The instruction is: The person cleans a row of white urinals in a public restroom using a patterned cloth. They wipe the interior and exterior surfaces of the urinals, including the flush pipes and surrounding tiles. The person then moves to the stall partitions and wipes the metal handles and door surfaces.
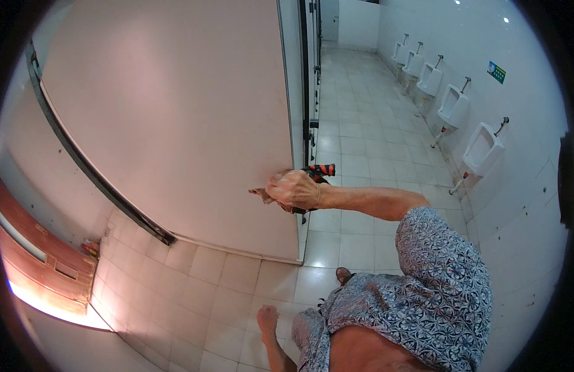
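My right hand (294, 189) is closed around a bunched cloth (321, 171), dark with red-orange patches. A brownish end of the cloth pokes out past my fingers. The hand and cloth are at the right edge of a large pale partition panel (184, 116), and the cloth seems to press on its surface. Lower down, my left hand (268, 318) hangs over the floor by my body, fingers curled in, with nothing visible in it.
A tiled floor (356, 153) runs along the row of cubicles. Several white urinals (483, 149) line the right wall, below a small green sign (496, 72). A reddish-brown door (45, 255) stands at the far left. One shoe (343, 275) shows below me.
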{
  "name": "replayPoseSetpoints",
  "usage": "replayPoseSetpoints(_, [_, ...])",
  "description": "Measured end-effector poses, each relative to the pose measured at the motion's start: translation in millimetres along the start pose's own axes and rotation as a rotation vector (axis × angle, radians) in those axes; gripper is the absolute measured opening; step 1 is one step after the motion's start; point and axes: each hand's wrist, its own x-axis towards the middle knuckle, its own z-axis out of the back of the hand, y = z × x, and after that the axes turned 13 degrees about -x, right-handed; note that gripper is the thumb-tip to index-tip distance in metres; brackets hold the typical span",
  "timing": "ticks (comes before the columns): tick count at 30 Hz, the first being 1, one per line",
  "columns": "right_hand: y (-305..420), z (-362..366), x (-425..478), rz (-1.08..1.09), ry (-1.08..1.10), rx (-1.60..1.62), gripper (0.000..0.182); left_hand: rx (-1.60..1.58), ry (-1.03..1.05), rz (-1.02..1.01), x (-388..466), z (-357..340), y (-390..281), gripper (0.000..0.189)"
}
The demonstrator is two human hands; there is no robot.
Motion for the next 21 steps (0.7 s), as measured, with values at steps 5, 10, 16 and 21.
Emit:
replayPoseSetpoints(5, [-5.1,18.3,10.5,-0.434,-0.245,0.027,0.014,0.326,-0.038,-0.147,-17.1,40.5,10.9,0.033])
replayPoseSetpoints(10, [-22.2,52.5,11.1,-0.533,-0.256,-0.226,0.015,0.415,0.064,-0.005,-55.2,78.6,8.5,0.036])
replayPoseSetpoints(16, [-48.3,74.5,24.9,-0.602,-0.225,-0.220,0.027,0.264,-0.011,0.254,-72.3,122.1,3.1,0.033])
replayPoseSetpoints(21, [-89.6,130.8,88.2,-0.642,-0.299,-0.195,0.031,0.202,0.003,0.093,-42.3,148.7,20.3,0.029])
